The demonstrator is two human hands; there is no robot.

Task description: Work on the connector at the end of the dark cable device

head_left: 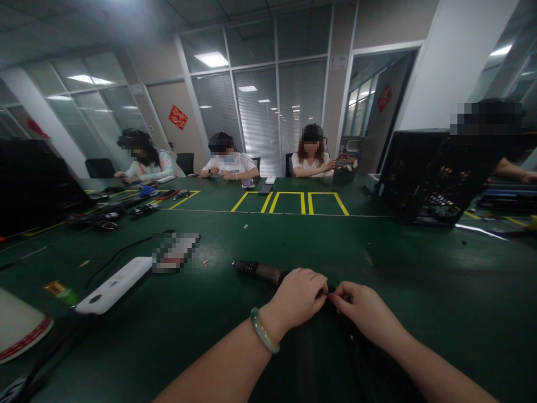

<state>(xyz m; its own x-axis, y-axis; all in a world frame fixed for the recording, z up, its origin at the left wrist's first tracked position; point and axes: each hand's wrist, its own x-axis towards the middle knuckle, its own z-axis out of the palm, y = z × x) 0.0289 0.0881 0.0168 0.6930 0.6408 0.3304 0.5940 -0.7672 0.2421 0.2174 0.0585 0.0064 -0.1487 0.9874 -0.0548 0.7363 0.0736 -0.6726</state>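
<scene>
A slim electric screwdriver with a black chuck lies on the green table, its chuck toward the left. My left hand, with a jade bangle on the wrist, is closed over its rear end. Close beside it, the fingertips of my right hand are pinched together at that same end. What they pinch is small, dark and mostly hidden by the fingers. The two hands nearly touch.
To the left are a white power strip, a phone-like slab, a green-and-gold tube and a white cup. A black computer case stands at right. Several people sit around the table; cables and tools lie at far left.
</scene>
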